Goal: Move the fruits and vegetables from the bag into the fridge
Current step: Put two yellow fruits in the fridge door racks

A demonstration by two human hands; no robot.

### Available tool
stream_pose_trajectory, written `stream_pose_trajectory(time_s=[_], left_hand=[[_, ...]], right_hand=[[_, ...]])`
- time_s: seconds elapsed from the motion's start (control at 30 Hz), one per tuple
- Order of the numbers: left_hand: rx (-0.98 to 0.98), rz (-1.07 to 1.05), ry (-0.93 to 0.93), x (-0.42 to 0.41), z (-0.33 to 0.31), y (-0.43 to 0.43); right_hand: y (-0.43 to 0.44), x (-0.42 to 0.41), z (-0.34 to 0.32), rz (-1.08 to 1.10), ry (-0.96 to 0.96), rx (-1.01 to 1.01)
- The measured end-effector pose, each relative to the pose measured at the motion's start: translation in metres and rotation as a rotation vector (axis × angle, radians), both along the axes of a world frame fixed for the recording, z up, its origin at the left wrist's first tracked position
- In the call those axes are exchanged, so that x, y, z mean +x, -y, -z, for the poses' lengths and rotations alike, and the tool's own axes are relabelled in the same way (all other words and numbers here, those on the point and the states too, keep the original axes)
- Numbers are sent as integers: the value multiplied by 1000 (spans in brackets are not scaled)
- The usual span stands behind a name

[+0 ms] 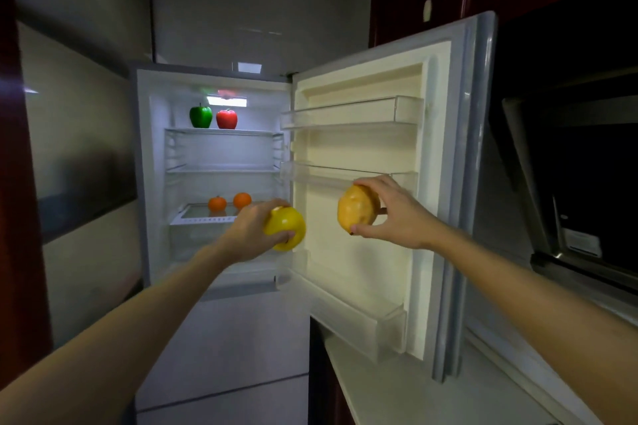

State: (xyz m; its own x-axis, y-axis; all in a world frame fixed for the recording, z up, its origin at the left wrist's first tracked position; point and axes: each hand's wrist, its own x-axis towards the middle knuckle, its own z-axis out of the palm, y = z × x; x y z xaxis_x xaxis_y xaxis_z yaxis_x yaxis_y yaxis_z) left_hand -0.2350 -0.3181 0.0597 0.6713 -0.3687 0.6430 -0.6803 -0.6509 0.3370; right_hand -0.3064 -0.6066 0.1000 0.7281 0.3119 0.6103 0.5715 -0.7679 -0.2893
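Left grip is curled round a round yellow fruit at the fridge opening, just before the lower shelf carrying two oranges. Right grip pinches a yellow-brown pear in front of the open door. On the top shelf stand a green bell pepper and a red bell pepper.

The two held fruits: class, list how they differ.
The yellow fruit is round and bright; the tan fruit is longer and duller. The left hand grips the yellow fruit before the fridge shelves; the right hand pinches the tan fruit before the door. Both are held, not yet shelved.
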Motion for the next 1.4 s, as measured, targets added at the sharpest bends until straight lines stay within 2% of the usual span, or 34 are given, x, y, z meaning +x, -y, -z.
stream_pose_trajectory(time_s=[0.13, 0.4, 0.73, 1.07, 1.23, 1.4], left_hand=[[-4, -58, 61, 23, -28, 1], [-91, -33, 171, 52, -86, -13], [-156, 102, 257, 109, -146, -26], [-184, 224, 337, 167, -197, -5], [-224, 311, 356, 190, -213, 15], [-284, 344, 402, 203, -231, 41]], right_hand=[[-12, 13, -28, -15, 64, 1], [-38, 39, -67, -18, 147, -23], [-56, 86, -95, 249, 17, -77], [-51, 140, -98, 358, -19, 25], [-50, 155, -94, 430, -25, 140], [-45, 157, -94, 555, -41, 119]])
